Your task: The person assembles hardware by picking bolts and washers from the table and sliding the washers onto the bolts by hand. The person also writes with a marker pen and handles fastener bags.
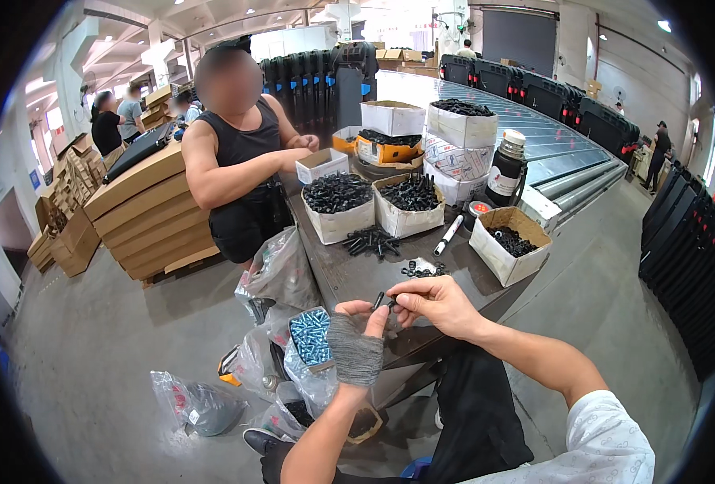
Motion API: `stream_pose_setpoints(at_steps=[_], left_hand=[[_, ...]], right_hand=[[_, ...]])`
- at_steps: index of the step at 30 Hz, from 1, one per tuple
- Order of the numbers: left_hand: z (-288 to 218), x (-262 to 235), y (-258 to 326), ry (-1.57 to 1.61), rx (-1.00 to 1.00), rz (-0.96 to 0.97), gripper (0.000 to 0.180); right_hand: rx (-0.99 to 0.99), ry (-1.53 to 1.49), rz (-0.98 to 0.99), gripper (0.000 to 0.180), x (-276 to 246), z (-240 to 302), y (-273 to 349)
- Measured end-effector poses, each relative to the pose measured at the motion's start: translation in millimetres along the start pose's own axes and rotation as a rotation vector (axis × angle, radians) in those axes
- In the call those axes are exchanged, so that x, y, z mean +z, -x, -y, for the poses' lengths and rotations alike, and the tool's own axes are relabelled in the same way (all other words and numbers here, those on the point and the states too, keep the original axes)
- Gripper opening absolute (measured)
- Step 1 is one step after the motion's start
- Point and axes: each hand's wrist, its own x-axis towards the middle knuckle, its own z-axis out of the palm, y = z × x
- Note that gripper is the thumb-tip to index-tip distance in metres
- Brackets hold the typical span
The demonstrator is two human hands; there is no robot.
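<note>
My left hand [357, 347], wrapped in grey fabric with bare fingertips, pinches a small black cylindrical part [379, 299] above the table's near edge. Close against it, the fingertips of my right hand [442, 302] are pinched on another small black piece [393, 301], partly hidden by the fingers. Several small black ring-like pieces [422, 269] lie just beyond my hands. Farther left is a loose pile of short black rods [371, 241]. Two open white boxes, the left box [338, 229] and the middle box [411, 223], hold more black parts.
At right stands a white box [495, 262] of small black pieces, near a marker [449, 235] and a dark bottle [506, 171]. Blue screws [310, 335] and plastic bags [196, 403] sit below the table's left side. A co-worker [240, 129] stands across; a roller conveyor [563, 157] lies beyond.
</note>
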Motion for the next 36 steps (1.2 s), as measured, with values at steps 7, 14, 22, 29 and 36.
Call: stream_pose_setpoints(at_steps=[7, 14, 22, 29, 36], left_hand=[[9, -4, 0, 0.056, -0.029, -0.045, 0.026], [-3, 1, -9, 0.262, -0.04, -0.06, 0.021], [-4, 4, -20, 0.684, -0.28, -0.063, 0.023], [8, 5, -23, 0.516, -0.053, -0.054, 0.021], [13, -5, -25, 0.267, -0.063, -0.026, 0.021]], right_hand=[[-0.014, 0.105, 0.031, 0.021, 6, 2, -6], [-0.515, 0.769, 0.159, 0.015, 8, 51, -32], [-0.127, 0.695, 0.249, 0.018, 6, 88, -47], [-0.022, 0.495, 0.182, 0.019, 9, 76, -49], [-0.176, 0.699, 0.149, 0.018, -8, 59, -50]])
